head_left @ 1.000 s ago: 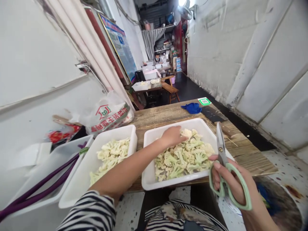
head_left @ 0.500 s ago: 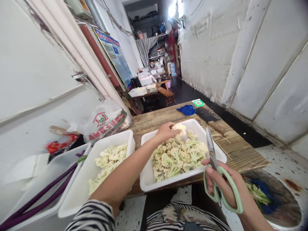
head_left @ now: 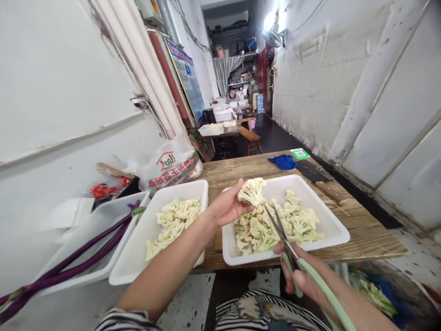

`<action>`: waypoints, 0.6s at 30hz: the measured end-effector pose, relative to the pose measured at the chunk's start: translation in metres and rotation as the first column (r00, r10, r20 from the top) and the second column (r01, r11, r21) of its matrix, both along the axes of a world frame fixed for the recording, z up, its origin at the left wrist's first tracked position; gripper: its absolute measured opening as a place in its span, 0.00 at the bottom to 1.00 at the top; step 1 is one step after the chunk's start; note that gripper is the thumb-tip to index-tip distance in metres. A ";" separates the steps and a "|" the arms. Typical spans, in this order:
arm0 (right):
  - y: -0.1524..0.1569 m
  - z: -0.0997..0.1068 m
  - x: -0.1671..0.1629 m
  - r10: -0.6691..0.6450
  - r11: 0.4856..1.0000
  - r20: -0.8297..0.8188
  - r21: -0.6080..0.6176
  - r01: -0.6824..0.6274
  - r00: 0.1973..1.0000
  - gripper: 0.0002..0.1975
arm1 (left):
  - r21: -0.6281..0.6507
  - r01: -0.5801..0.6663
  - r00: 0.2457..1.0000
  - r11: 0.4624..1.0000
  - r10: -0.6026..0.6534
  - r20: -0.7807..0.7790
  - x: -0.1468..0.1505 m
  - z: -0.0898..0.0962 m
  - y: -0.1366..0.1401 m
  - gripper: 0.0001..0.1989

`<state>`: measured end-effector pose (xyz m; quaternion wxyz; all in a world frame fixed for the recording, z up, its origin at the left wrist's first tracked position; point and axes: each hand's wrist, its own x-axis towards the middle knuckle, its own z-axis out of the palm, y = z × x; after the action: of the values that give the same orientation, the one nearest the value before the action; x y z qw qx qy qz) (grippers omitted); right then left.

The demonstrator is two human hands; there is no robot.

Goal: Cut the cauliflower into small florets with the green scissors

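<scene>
Between the thumb and fingers of my left hand [head_left: 229, 204] is a cauliflower floret [head_left: 252, 191], its cut stem side showing. My right hand [head_left: 310, 280] grips green-handled scissors [head_left: 283, 232]. Their blades are parted, with the tips just below the floret's right side; whether they touch it I cannot tell. Beneath both hands stands a white tray [head_left: 330, 234] holding many cauliflower pieces [head_left: 299, 221]. To its left, partly covered by my left forearm, is a second white tray [head_left: 129, 264] with more cut cauliflower [head_left: 175, 223].
Long purple eggplants [head_left: 93, 255] lie across a bin at far left. A plastic bag [head_left: 172, 163] sits behind the trays. On the wooden table [head_left: 372, 241] are a cleaver [head_left: 319, 179] and a blue cloth [head_left: 282, 162]. Far back, a person [head_left: 232, 95] sits at another table.
My left hand has lifted the floret from the tray's far side and turned it. The scissors have swung left toward it, blades now parted. The whole view has shifted slightly.
</scene>
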<state>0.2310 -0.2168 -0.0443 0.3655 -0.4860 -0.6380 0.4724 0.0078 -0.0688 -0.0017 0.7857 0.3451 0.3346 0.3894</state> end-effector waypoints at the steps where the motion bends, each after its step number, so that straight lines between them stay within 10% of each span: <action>1: -0.002 0.002 0.000 0.018 1.000 0.069 -0.010 -0.017 0.997 0.26 | 0.038 -0.022 1.000 0.999 0.022 -0.001 0.000 0.000 -0.003 0.17; 8: -0.001 0.023 -0.008 -0.075 0.994 0.509 0.102 0.027 0.858 0.30 | 0.256 -0.088 0.996 0.963 0.094 -0.010 0.005 0.002 -0.025 0.17; 18: 0.008 0.032 -0.011 -0.012 0.998 0.535 0.065 -0.027 0.845 0.24 | 0.325 -0.079 0.993 0.942 0.103 -0.056 0.008 -0.006 -0.035 0.20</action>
<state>0.2200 -0.2091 -0.0118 0.1882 -0.5829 -0.7326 0.2969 0.0154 -0.1040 -0.0072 0.6873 0.4668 0.3100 0.4621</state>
